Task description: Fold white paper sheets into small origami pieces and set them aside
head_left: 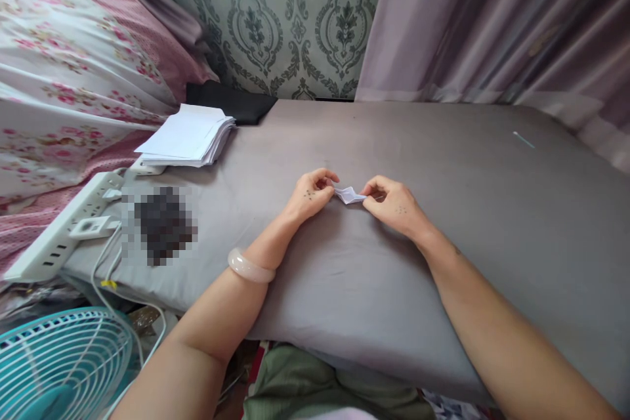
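A small folded piece of white paper [349, 195] is stretched between my two hands, just over the grey cloth-covered table [443, 157]. Its middle bulges into a pointed diamond shape, and narrow ends run out to either side. My left hand [314, 195] pinches the left end between thumb and fingers; a pale bangle [251, 266] circles that wrist. On the other side, my right hand [392, 203] pinches the right end. The fingers cover the tips of the paper.
Far left lies a stack of white paper [184, 136] beside a flat black item [236, 102]. A white power strip [63, 226] with plugs and cables lines the left edge, near a pixelated dark patch [165, 223]. A teal fan [63, 364] stands below. A thin stick [524, 140] lies right.
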`<state>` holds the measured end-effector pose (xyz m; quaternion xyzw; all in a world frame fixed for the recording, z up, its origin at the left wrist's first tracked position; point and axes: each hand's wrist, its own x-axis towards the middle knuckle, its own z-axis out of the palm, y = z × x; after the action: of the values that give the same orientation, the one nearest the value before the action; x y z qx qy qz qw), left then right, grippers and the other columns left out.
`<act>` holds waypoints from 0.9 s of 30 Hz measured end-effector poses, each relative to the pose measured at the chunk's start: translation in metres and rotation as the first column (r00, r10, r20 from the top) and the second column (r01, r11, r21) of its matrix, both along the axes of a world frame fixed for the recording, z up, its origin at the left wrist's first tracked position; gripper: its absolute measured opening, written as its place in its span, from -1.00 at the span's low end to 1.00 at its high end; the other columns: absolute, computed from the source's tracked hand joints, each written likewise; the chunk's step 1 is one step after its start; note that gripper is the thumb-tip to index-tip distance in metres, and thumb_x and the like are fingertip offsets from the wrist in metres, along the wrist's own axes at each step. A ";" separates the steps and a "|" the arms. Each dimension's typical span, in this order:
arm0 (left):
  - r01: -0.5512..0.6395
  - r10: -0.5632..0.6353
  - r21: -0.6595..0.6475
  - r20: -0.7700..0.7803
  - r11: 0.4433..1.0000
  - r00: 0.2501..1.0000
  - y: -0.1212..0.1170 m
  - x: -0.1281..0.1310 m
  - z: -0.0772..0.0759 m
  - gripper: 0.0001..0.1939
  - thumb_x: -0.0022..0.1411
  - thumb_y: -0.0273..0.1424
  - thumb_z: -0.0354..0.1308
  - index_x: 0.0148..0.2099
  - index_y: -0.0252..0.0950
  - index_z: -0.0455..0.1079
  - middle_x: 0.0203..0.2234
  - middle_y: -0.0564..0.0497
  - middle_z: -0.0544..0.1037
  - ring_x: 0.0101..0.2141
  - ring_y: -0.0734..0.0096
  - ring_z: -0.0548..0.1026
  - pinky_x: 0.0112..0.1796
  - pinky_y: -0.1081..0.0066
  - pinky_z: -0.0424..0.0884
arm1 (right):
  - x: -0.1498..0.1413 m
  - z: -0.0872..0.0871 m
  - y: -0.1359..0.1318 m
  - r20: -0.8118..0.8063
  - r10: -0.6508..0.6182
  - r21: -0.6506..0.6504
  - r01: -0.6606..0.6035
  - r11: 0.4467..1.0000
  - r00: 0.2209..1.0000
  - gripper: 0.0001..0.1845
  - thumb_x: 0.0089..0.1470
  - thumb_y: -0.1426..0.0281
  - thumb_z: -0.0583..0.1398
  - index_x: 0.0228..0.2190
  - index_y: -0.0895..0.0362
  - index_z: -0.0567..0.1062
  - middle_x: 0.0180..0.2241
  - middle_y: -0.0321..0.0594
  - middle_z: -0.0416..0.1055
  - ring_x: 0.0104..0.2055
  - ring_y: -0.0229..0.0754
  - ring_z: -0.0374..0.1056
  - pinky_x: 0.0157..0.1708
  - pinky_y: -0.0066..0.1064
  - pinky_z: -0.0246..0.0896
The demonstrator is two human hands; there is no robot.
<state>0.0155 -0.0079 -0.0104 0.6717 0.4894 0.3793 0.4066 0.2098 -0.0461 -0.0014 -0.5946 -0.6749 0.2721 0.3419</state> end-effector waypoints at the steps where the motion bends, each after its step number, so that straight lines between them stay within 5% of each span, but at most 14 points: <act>1: 0.004 -0.004 -0.009 0.009 1.000 1.000 0.001 -0.001 -0.001 -0.75 -0.02 -0.53 0.01 -0.30 -0.35 0.47 -0.57 0.10 0.40 -0.54 0.57 0.25 -0.47 0.53 0.16 | 0.002 0.000 0.001 -0.018 0.007 -0.011 -0.007 1.000 1.000 -0.89 -0.13 0.43 0.16 -0.46 0.08 0.48 -0.45 -0.29 0.51 -0.41 -0.22 0.39 -0.35 -0.40 0.23; 7: 0.036 -0.039 -0.082 -0.040 0.996 0.998 0.001 -0.006 -0.002 -0.72 0.00 -0.49 -0.02 -0.31 -0.34 0.51 -0.66 0.13 0.29 -0.61 0.57 0.15 -0.56 0.51 0.05 | 0.013 -0.004 0.006 -0.010 0.024 -0.094 -0.025 0.995 1.000 -0.71 -0.09 0.39 0.11 -0.37 0.08 0.63 -0.54 -0.32 0.48 -0.51 -0.27 0.30 -0.46 -0.43 0.14; 14: 0.073 -0.060 0.058 -0.204 0.996 0.977 0.004 -0.006 -0.003 -0.62 0.01 -0.55 -0.04 -0.28 -0.29 0.60 -0.31 -0.03 0.48 -0.39 0.46 0.39 -0.30 0.44 0.30 | 0.019 -0.007 0.008 0.040 0.112 -0.045 -0.110 0.993 0.993 -0.58 -0.06 0.47 0.06 -0.25 0.04 0.64 -0.32 -0.28 0.57 -0.38 -0.25 0.38 -0.37 -0.44 0.18; 27: 0.073 -0.005 0.157 -0.394 0.985 0.919 -0.003 0.003 0.006 -0.70 0.21 -0.36 -0.02 -0.30 -0.29 0.55 -0.43 -0.01 0.48 -0.42 0.40 0.39 -0.32 0.40 0.30 | 0.006 0.004 -0.006 0.371 0.128 0.108 -0.179 0.978 0.920 -0.73 -0.01 0.55 0.08 -0.39 0.07 0.57 -0.25 -0.28 0.52 -0.36 -0.26 0.34 -0.35 -0.41 0.14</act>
<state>0.0190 -0.0112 -0.0042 0.7757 0.5134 0.2691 0.2497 0.2155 -0.0517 0.0031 -0.5543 -0.7883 0.1359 0.2299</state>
